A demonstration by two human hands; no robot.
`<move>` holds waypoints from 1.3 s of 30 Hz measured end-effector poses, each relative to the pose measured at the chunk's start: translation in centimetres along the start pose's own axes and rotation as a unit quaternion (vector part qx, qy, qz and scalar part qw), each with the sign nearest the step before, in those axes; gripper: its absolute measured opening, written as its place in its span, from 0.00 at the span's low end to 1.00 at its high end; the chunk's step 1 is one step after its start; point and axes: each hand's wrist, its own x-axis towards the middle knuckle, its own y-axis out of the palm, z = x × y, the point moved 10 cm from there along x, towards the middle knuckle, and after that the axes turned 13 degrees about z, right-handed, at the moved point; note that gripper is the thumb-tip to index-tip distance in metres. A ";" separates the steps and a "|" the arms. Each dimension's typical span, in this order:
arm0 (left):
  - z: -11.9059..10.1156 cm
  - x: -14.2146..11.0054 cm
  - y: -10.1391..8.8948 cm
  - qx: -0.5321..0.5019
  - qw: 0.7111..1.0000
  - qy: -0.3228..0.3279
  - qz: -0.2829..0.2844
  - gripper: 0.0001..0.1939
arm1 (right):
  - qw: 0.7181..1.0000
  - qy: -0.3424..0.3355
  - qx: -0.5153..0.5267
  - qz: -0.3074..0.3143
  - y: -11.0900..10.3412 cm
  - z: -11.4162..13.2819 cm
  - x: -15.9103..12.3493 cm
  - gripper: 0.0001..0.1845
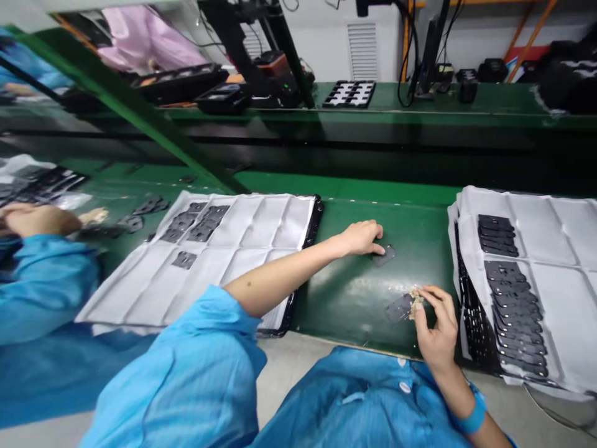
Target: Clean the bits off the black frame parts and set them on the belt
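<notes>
My left hand [364,238] reaches across the green table with its fingers curled, gripping the edge of a small dark flat plate [386,256]. Closer to me, my right hand [438,323] pinches a tan, crumbly-looking wad [414,303] between thumb and fingers. That wad touches the end of a second dark flat plate [397,308], which lies on the table and has small holes. To the right, a white-lined tray [559,249] carries overlapping rows of similar dark plates [515,317]. On the left, another white-lined tray [261,218] has a few groups of these plates [209,223].
A green slanted post [140,124] rises behind the left tray. Beside me on the left, a co-worker's hand [40,219] is near loose dark parts [133,223]. A raised green shelf [438,102] at the back bears a black-and-white tray [351,93] and equipment.
</notes>
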 end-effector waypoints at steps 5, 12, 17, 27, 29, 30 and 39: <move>-1.1 -1.4 2.4 -0.015 1.000 -0.020 0.017 0.14 | 0.995 -0.033 -0.067 0.066 1.2 1.0 -0.1 0.12; -2.0 -2.3 3.1 -0.048 0.998 -0.047 -0.005 0.18 | 0.971 -0.044 -0.132 0.195 4.0 0.0 -0.9 0.18; -2.2 -2.8 3.5 -0.041 0.998 -0.053 -0.007 0.11 | 0.951 -0.046 -0.157 0.264 5.9 1.2 -0.1 0.25; -0.9 -2.6 2.4 -0.051 0.996 -0.057 -0.049 0.12 | 0.942 -0.073 -0.207 0.254 8.0 3.7 3.6 0.09; -0.6 -2.9 1.7 -0.055 0.996 -0.054 -0.052 0.09 | 0.947 -0.060 -0.207 0.239 8.5 3.2 5.3 0.13; -0.3 -3.3 1.2 -0.057 0.995 -0.056 -0.059 0.08 | 0.949 -0.054 -0.203 0.234 8.7 2.9 6.1 0.14; -3.8 -12.9 2.8 -0.235 0.969 0.015 -0.069 0.09 | 0.986 -0.002 -0.038 0.160 3.1 2.7 5.2 0.18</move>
